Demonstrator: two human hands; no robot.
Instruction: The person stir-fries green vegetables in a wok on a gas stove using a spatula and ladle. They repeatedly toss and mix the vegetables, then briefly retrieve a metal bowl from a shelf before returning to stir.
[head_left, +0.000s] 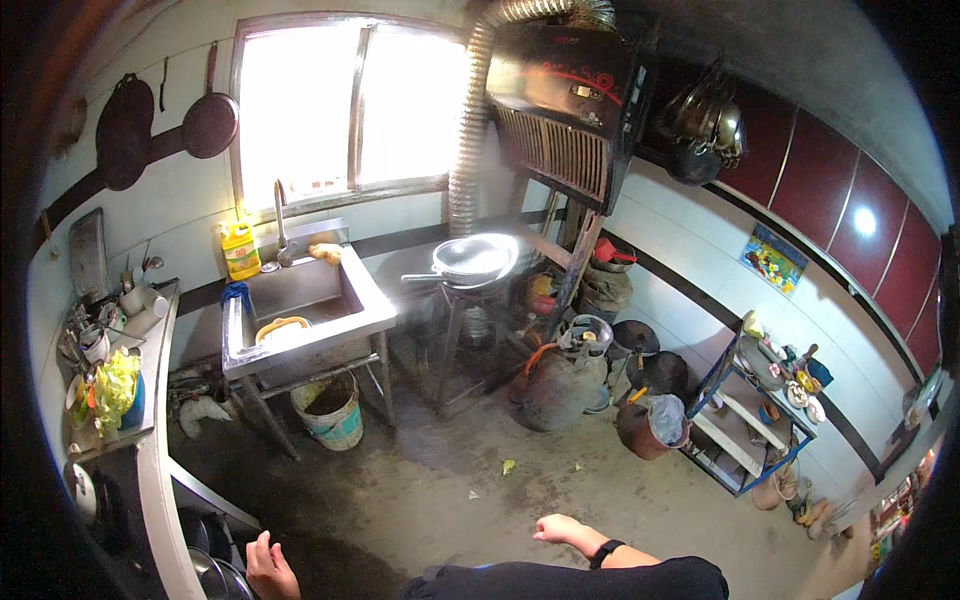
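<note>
My left hand (270, 568) hangs low at the bottom left, beside the white edge of the counter (159, 517), with its fingers a little apart and nothing in it. My right hand (555, 528) is over the concrete floor at the bottom centre, its fingers curled in and no object visible in them; a black band (604, 553) is on the wrist. Farther ahead stands a steel sink (300, 296) with a tap, an orange-rimmed basket (282, 328) inside and a yellow jug (241, 251) behind. A wok (475, 259) rests on a stand to its right.
Under the sink stands a bucket (327, 412). Leafy greens (118, 390) and utensils are on the left counter. A gas cylinder (559, 390), a bin with a plastic bag (652, 431) and a blue-framed shelf (750, 431) stand to the right. Scraps (508, 467) lie on the floor.
</note>
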